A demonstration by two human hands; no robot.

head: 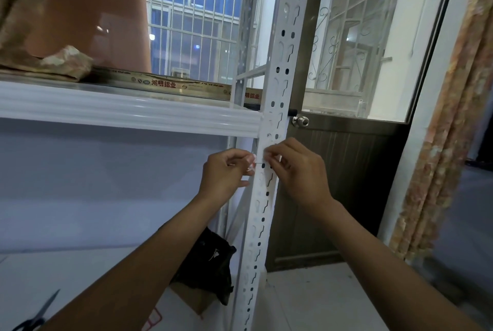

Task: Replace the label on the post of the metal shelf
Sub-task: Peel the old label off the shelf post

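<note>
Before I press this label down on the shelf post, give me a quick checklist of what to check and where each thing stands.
1. Both hands at the post: ok. Left hand and right hand flank it just below the shelf beam.
2. Label in hand: ok. A small crumpled label sits at the left fingertips.
3. Label flat and straight: cannot tell, too small and blurred.
4. Old label fully off: cannot tell, fingers cover the spot.
5. Scissors out of the way: ok, lying low on the left.
</note>
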